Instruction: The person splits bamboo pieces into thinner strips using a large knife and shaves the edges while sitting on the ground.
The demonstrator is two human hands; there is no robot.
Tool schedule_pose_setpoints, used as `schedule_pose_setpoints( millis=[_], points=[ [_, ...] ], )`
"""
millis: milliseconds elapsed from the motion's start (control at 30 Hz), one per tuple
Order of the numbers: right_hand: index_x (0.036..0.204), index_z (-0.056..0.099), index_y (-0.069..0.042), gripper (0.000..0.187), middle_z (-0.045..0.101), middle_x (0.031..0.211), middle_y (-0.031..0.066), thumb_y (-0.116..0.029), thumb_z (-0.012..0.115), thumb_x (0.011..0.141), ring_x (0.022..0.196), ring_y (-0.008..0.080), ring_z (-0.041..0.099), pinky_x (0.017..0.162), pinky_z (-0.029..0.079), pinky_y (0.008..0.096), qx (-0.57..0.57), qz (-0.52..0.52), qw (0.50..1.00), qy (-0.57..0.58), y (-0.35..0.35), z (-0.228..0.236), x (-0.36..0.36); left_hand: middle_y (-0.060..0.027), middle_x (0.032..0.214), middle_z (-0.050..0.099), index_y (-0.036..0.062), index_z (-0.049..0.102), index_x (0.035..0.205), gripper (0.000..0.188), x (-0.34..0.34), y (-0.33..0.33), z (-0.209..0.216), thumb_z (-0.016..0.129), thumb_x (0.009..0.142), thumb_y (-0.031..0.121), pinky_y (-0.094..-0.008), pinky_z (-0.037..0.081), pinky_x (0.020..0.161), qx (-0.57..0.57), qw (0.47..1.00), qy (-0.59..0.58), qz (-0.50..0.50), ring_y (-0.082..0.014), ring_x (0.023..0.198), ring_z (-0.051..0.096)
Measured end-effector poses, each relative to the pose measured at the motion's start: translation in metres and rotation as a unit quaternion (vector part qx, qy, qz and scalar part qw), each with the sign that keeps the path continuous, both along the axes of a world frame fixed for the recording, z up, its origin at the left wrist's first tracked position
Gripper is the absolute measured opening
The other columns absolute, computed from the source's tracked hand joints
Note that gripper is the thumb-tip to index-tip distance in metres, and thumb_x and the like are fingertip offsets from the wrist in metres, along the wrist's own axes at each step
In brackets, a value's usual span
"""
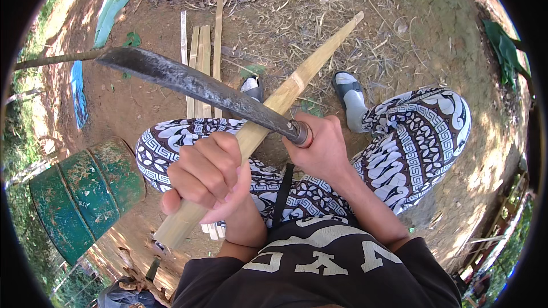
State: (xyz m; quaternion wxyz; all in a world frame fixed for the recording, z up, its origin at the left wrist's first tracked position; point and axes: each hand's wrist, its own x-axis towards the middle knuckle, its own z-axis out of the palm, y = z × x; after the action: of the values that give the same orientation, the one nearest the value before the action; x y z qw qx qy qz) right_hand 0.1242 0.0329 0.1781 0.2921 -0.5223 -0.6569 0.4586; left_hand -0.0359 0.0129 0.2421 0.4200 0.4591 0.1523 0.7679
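My left hand (206, 178) is closed around the lower part of a long pale bamboo strip (277, 100), which slants up to the right and narrows to a point at its far end. In my right hand (321, 147) is the handle of a machete (194, 85), its fingers wrapped round just behind the metal collar. The dark, scuffed blade reaches to the far left and passes over the bamboo beyond my left hand. Whether its edge touches the bamboo, I cannot tell.
Several cut bamboo slats (204, 71) lie on the dirt beyond my left knee. A rusty green drum (88, 194) lies at the left. Shavings (319, 0) litter the ground ahead. Blue plastic strands (79, 94) hang at the left. My sandalled feet (349, 100) stand apart.
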Motion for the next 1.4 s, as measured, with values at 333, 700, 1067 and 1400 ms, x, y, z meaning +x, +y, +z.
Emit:
schedule_pose_setpoints(
  millis=[333,700,1067,1400],
  points=[
    [0.066,0.052,0.004,0.022,0.049,0.052,0.0156,-0.012,0.063,0.076,0.047,0.0241,0.049,0.054,0.044,0.0411,-0.114,-0.08,0.989,-0.054,0.01,-0.03,0.024,0.005,0.033,0.038,0.0194,0.035,0.038,0.063,-0.009,0.001,-0.003,0.034,0.099,0.036,-0.0233,0.029,0.045,0.005,1.0,-0.003,-0.015,-0.0068,0.028,0.028],
    [0.074,0.064,0.003,0.019,0.065,0.067,0.0238,-0.014,0.063,0.081,0.061,0.0375,0.066,0.062,0.053,0.0442,-0.137,-0.128,0.965,-0.181,0.017,-0.076,0.04,0.001,0.041,0.04,0.0159,0.038,0.048,0.062,-0.023,-0.002,-0.013,0.021,0.104,0.034,-0.0278,0.032,0.051,-0.058,0.989,-0.111,0.083,-0.0109,0.036,0.032],
    [0.076,0.061,0.001,0.013,0.058,0.06,0.0204,-0.012,0.066,0.075,0.058,0.0387,0.061,0.058,0.048,0.0421,-0.008,-0.015,0.999,-0.031,-0.007,-0.025,-0.025,-0.0013,0.048,0.043,0.0154,0.042,0.054,0.058,-0.014,-0.006,-0.016,0.02,0.104,0.034,-0.032,0.035,0.057,-0.09,0.973,-0.158,0.144,-0.0142,0.043,0.037],
    [0.071,0.057,0.002,0.012,0.058,0.06,0.0203,-0.008,0.063,0.075,0.056,0.0382,0.062,0.056,0.048,0.0417,-0.087,-0.109,0.988,-0.06,0.0,-0.051,-0.012,-0.001,0.048,0.042,0.0154,0.043,0.055,0.053,-0.015,-0.007,-0.017,0.026,0.102,0.033,-0.0323,0.036,0.057,-0.098,0.97,-0.165,0.152,-0.0142,0.043,0.038]
  ],
)
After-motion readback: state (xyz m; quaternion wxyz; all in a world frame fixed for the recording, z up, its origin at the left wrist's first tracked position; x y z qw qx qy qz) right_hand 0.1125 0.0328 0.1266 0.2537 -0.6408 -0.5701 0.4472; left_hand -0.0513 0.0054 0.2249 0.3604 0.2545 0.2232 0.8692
